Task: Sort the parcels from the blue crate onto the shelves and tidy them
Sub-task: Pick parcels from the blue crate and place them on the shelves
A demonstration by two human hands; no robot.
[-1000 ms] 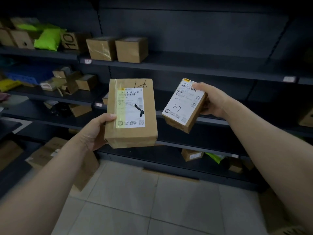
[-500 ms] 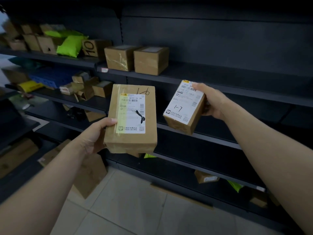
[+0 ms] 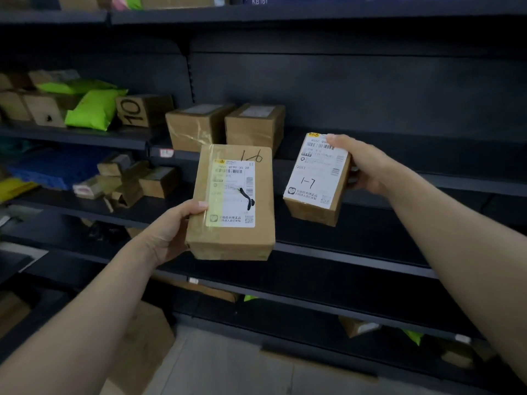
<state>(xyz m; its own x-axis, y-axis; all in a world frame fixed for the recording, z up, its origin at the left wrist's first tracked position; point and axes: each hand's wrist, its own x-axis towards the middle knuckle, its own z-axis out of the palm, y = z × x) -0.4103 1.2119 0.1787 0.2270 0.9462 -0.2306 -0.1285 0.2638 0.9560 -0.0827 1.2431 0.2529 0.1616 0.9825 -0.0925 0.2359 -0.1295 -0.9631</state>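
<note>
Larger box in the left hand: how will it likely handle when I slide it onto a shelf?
Probably stiff: the larger box shows square, undented edges. Likely fairly light for its size, since the left hand alone holds it by one side. The glossy tape over it may make it somewhat slippery.

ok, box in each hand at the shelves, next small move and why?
Probably slide the 1-7 box in the right hand onto the shelf behind it, beside the brown box standing there: it is held at that level and that stretch looks bare. The left hand grips the larger box lower down.
</note>
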